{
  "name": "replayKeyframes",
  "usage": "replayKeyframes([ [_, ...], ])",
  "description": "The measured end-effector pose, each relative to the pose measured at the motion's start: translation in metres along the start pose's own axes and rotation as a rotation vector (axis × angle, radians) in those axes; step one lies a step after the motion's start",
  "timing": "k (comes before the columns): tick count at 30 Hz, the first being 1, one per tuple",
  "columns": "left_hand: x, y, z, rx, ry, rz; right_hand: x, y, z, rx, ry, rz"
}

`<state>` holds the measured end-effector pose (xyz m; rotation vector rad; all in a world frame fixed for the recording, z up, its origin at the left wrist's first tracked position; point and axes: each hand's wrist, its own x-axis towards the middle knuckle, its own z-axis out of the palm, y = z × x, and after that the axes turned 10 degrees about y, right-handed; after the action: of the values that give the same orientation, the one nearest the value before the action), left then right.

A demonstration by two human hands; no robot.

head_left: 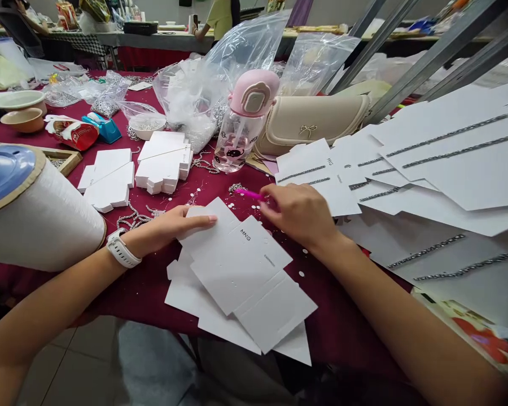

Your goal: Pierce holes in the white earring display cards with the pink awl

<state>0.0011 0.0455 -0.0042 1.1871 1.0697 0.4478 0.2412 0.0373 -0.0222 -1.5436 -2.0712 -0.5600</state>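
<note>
My left hand [195,223], below a white watch [123,248], grips the upper left corner of a white die-cut jewelry card [241,276] printed "MNG". The thumb lies on top and the fingers are hidden underneath. More white card [186,287] lies under it, at the table's front edge. Slightly blurred, my right hand [300,214] is closed around a thin bright pink tool [249,194], whose kind I cannot make out. The tool's tip points left, above the card, close to a small heap of silver chain [237,187].
Stacked blank cards [163,160] stand behind my left hand, near a large white spool [38,208]. A pink-lidded bottle [245,121] and a beige purse [313,121] are at the back. Cards bearing silver chains [452,169] overlap on the right. Metal bars [440,56] slant above them.
</note>
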Motion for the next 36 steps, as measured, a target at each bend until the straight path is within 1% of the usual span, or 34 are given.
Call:
replayKeyframes([
  [2,0.000,0.000,-0.001,-0.005,-0.004,-0.013,0.001,-0.005,-0.014,0.139,0.198,0.221],
  [3,-0.001,0.000,0.000,-0.005,-0.014,-0.010,0.001,-0.008,-0.022,0.262,0.323,0.330],
  [5,-0.002,0.000,0.001,0.006,-0.026,-0.018,0.000,-0.019,-0.037,0.643,0.508,0.485],
  [6,-0.002,0.000,0.001,0.020,-0.017,-0.033,-0.001,-0.025,-0.043,0.876,0.541,0.552],
  [7,-0.002,0.000,0.002,0.036,-0.002,-0.056,-0.003,-0.031,-0.047,1.069,0.500,0.589],
  [8,-0.002,0.000,0.003,0.048,0.017,-0.080,-0.005,-0.038,-0.050,1.233,0.395,0.611],
  [10,-0.001,0.000,0.003,0.056,0.034,-0.107,-0.012,-0.051,-0.048,1.402,0.135,0.635],
  [11,0.000,0.000,0.002,0.056,0.030,-0.112,-0.016,-0.056,-0.044,1.444,0.039,0.661],
  [12,0.002,-0.001,0.001,0.061,0.022,-0.114,-0.020,-0.060,-0.038,1.472,-0.022,0.700],
  [14,0.005,-0.001,-0.003,0.085,0.002,-0.112,-0.026,-0.067,-0.024,1.498,-0.083,0.825],
  [17,0.009,-0.003,-0.010,0.114,-0.049,-0.113,-0.031,-0.072,-0.009,1.498,-0.069,1.000],
  [19,0.010,-0.004,-0.013,0.126,-0.076,-0.113,-0.030,-0.073,-0.005,1.501,-0.053,1.054],
  [22,0.009,-0.003,-0.013,0.149,-0.061,-0.094,-0.031,-0.073,-0.007,1.468,-0.043,1.023],
  [26,0.007,-0.001,-0.011,0.141,-0.055,-0.079,-0.034,-0.072,-0.013,1.429,-0.034,0.869],
  [28,0.005,0.001,-0.010,0.137,-0.051,-0.087,-0.036,-0.073,-0.015,1.409,-0.017,0.820],
  [32,0.003,0.005,-0.008,0.164,-0.017,-0.112,-0.039,-0.076,-0.017,1.383,0.032,0.809],
  [36,0.002,0.006,-0.006,0.167,-0.026,-0.117,-0.041,-0.079,-0.017,1.340,0.061,0.800],
])
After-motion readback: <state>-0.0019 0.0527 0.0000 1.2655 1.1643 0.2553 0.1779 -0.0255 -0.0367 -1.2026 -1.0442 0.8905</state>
